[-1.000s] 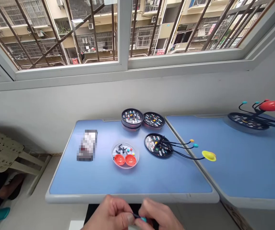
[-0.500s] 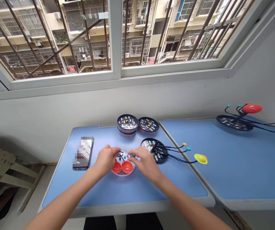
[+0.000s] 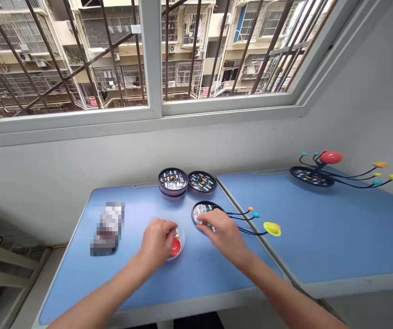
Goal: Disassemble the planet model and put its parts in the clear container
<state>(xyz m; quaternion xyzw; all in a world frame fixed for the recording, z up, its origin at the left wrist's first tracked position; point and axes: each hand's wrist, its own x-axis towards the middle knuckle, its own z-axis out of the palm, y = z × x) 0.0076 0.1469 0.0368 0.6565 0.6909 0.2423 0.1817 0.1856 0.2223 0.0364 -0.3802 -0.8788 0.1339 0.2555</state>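
Observation:
My left hand [image 3: 158, 241] is closed in a pinch over a clear round dish [image 3: 181, 232] and hides much of it. A red half-ball cup [image 3: 175, 247] shows in the dish, with a tiny yellow piece beside it. What my left fingertips hold, if anything, is hidden. My right hand [image 3: 224, 232] is pinched at the front of a black round base [image 3: 201, 205] of a planet model; any small piece in its fingers cannot be made out. Thin black arms reach right from that base, tipped with an orange ball [image 3: 250, 209], a teal ball [image 3: 256, 215] and a yellow ringed planet [image 3: 272, 229].
Stacked black round cases [image 3: 173, 179] and another case [image 3: 202, 182] stand at the table's back edge. A phone [image 3: 109, 228], blurred out, lies left. On the adjoining blue table [image 3: 340, 237] stands a fuller planet model with a red ball [image 3: 331, 157]. A window is behind.
My right hand has moved right, from the dish to the black base. My left hand stays at the dish and now covers more of it. The whole view has shifted.

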